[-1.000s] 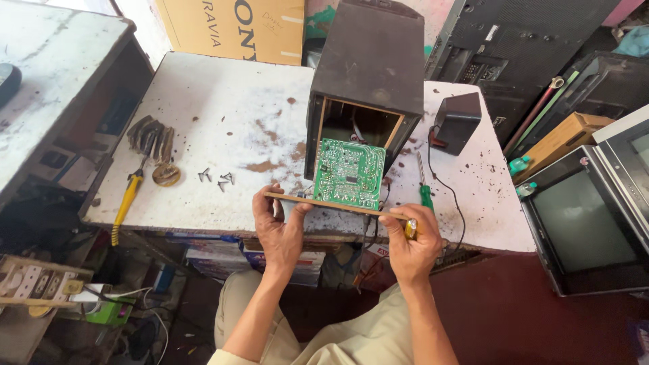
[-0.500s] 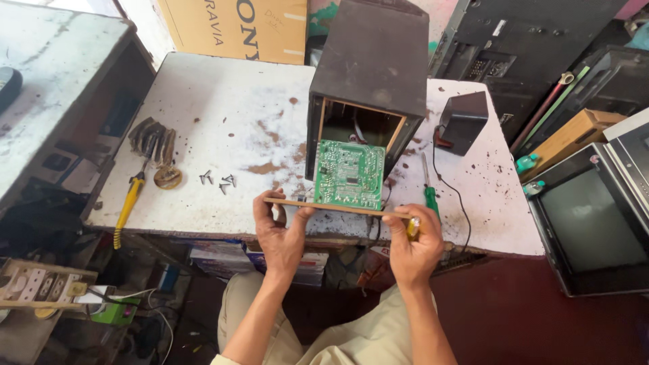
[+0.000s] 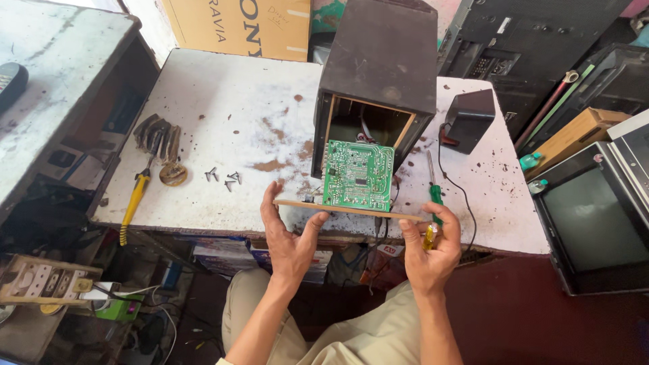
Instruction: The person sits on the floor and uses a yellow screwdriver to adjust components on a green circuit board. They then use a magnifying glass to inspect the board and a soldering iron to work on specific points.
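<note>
One circuit board [image 3: 357, 175], two speaker boxes [image 3: 378, 74], two screwdrivers [image 3: 433, 192].

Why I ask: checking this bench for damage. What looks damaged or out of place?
The dark wooden speaker cabinet stands open at the back; its thin wooden panel with the green circuit board is off, held between left hand and right hand. Loose screws lie scattered on the stained white table.

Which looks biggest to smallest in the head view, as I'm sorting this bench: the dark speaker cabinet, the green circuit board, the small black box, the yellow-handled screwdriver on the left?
1. dark speaker cabinet
2. green circuit board
3. small black box and yellow-handled screwdriver: too unlike in shape to rank.
</note>
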The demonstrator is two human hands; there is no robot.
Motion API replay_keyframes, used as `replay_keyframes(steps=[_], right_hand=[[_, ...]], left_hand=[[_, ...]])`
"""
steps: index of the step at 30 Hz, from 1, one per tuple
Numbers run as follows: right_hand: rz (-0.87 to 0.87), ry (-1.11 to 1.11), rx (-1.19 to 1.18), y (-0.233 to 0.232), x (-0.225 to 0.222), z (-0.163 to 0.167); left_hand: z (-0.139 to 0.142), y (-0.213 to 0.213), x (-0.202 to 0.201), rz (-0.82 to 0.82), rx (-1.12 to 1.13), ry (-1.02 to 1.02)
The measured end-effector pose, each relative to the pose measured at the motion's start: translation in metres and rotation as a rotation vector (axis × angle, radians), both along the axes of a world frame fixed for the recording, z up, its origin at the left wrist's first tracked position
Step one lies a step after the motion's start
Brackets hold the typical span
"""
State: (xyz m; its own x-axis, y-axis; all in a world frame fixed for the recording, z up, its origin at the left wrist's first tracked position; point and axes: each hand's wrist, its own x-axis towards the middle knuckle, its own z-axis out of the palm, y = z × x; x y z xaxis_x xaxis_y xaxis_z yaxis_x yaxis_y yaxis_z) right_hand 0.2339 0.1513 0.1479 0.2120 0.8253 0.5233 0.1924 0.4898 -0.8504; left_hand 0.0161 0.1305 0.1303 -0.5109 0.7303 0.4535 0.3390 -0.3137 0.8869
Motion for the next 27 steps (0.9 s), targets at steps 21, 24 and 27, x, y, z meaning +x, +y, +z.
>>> replay_keyframes(steps=[21, 24, 27], right_hand=[[-0.005, -0.031, 0.019, 0.002, -0.005, -0.010], [-0.030, -0.031, 0.059, 0.012, -0.006, -0.006], [-0.010, -0.014, 0.058, 0.013, -0.007, -0.004]], left_hand=[[-0.005, 0.006, 0.005, 0.057, -0.124, -0.090], [0.003, 0.009, 0.008, 0.103, -0.124, -0.061], [0.008, 0.008, 0.006, 0.084, -0.208, -0.066]])
